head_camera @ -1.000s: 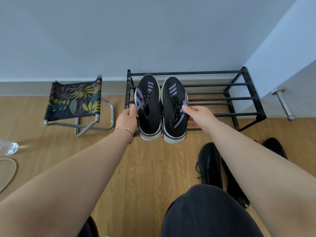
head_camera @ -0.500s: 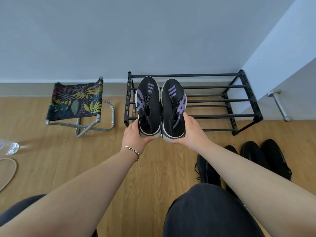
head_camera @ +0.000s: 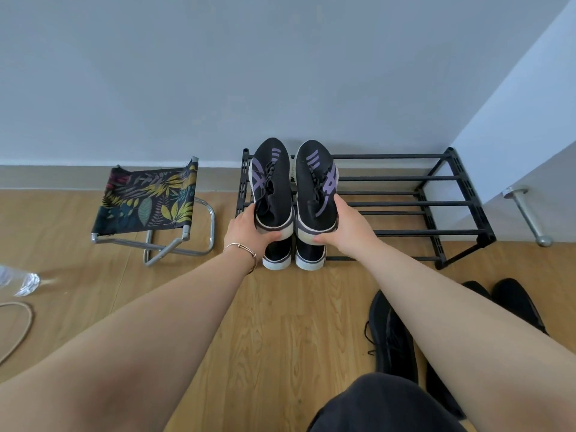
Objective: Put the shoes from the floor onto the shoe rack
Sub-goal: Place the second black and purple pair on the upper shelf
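A black two-tier shoe rack [head_camera: 405, 203] stands against the wall. Over its left end I hold a pair of black sneakers with purple stripes, toes toward the wall. My left hand [head_camera: 249, 232] grips the heel of the left sneaker [head_camera: 270, 182]. My right hand [head_camera: 346, 226] grips the heel of the right sneaker [head_camera: 315, 185]. Whether they rest on the top bars I cannot tell. Below them the white-soled heels of another dark pair [head_camera: 293, 255] stick out at the rack's bottom left. Black shoes [head_camera: 393, 338] lie on the floor at the right, partly hidden by my right arm.
A folding stool with a leaf-print seat [head_camera: 146, 199] stands left of the rack. A clear plastic bottle [head_camera: 18, 280] and a thin ring lie at the far left. A metal door stopper [head_camera: 526, 213] juts from the right wall. The floor is light wood.
The purple-striped pair has moved forward toward the wall over the rack's left end. Both hands slid from the sneakers' sides back to the heels. The lower pair's heels now show.
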A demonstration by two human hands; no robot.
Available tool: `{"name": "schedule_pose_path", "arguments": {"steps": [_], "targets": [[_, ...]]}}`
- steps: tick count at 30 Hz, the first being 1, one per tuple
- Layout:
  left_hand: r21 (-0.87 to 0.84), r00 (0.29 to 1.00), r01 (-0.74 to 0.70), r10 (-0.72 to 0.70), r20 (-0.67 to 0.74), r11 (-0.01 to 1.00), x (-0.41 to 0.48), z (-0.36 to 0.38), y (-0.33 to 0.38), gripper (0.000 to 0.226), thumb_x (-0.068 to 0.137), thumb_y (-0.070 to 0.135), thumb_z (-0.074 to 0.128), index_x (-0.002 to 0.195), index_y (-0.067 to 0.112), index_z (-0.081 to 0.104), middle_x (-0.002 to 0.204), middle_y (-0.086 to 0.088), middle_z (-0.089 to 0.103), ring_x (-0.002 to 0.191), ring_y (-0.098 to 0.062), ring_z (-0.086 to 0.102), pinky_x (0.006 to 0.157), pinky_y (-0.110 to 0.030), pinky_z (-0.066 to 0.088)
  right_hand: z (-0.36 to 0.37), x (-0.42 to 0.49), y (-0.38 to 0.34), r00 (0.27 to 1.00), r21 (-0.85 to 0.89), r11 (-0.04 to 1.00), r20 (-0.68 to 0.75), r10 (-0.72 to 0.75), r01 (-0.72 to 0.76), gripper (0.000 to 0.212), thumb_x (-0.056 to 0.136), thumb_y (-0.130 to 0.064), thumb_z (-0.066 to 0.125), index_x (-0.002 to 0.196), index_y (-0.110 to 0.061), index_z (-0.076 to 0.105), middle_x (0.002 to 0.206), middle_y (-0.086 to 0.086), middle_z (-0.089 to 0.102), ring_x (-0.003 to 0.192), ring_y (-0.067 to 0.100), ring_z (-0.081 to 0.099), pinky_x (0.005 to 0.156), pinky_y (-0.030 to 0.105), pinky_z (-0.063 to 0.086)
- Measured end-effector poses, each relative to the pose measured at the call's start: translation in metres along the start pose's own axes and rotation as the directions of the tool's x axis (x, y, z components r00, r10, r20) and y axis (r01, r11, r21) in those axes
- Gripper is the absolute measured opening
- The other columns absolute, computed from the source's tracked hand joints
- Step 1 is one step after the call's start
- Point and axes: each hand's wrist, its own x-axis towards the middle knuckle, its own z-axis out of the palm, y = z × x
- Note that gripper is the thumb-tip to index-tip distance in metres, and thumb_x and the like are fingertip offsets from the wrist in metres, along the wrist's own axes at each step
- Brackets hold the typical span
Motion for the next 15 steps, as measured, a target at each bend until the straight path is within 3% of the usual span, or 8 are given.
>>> {"name": "schedule_pose_path", "arguments": {"steps": [5, 11, 15], "targets": [[0.045, 1.0, -0.02, 0.021, -0.016, 0.999, 0.014, -0.006, 0.004, 0.076, 0.077, 0.035, 0.084, 0.143, 0.022, 0.048, 0.131, -0.003, 0.066, 0.122, -0.028, 0.059, 0.101, -0.046, 0.053, -0.001, 0.018, -0.009, 1.0, -0.038, 0.999, 0.011, 0.018, -0.017, 0.086, 0.066, -0.038, 0.089, 0.14, -0.026, 0.046, 0.137, 0.003, 0.063, 0.125, 0.028, 0.058, 0.094, 0.036, 0.047], [0.071, 0.999, -0.036, 0.037, -0.009, 0.997, 0.017, -0.003, -0.001, 0.071, 0.079, 0.035, 0.082, 0.139, 0.02, 0.049, 0.13, -0.005, 0.065, 0.123, -0.029, 0.057, 0.102, -0.048, 0.052, -0.001, 0.02, -0.007, 1.0, -0.068, 0.997, 0.003, 0.024, -0.023, 0.086, 0.071, -0.028, 0.09, 0.144, -0.024, 0.045, 0.141, 0.003, 0.061, 0.129, 0.028, 0.055, 0.108, 0.047, 0.047], [0.219, 0.999, -0.038, 0.038, 0.001, 0.975, 0.013, -0.001, 0.001, 0.08, 0.085, 0.046, 0.074, 0.149, 0.017, 0.037, 0.138, -0.01, 0.058, 0.129, -0.032, 0.049, 0.103, -0.049, 0.05, 0.003, 0.019, -0.009, 0.999, -0.115, 0.993, -0.035, 0.018, -0.022, 0.089, 0.07, -0.027, 0.091, 0.144, -0.019, 0.042, 0.142, 0.007, 0.059, 0.131, 0.029, 0.053, 0.108, 0.046, 0.047]]}}
